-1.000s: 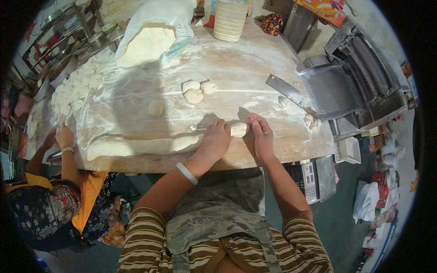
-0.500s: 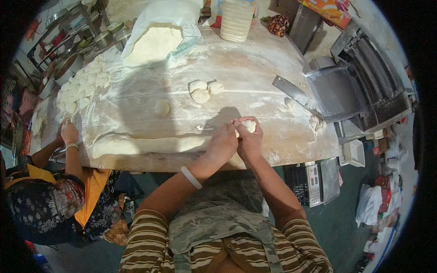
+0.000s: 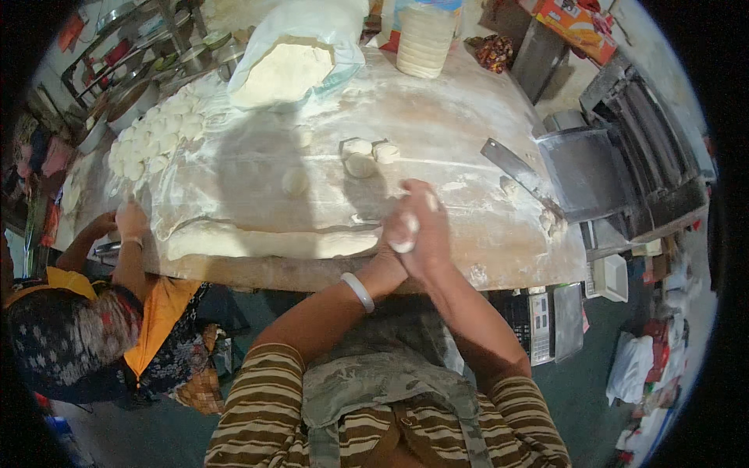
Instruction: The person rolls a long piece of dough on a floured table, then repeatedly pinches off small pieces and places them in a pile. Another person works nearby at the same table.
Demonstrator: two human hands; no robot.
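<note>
Above the near edge of the floury table, my two hands are pressed together around a small piece of dough. My left hand, with a white bangle on its wrist, cups it from the left, its fingers partly hidden. My right hand lies over it from the right, slightly blurred. Left of my hands stretches a long dough roll. Beyond them lie several dough balls, and one flattened round sits farther left.
A bag of flour and a ribbed plastic tub stand at the back. To the right are a knife and a dark metal machine. At left, a co-worker's hands are near many dough pieces.
My hands have gone from working the dough with their fingertips to pressing it between the palms, the right hand now more upright. The whole view has shifted slightly.
</note>
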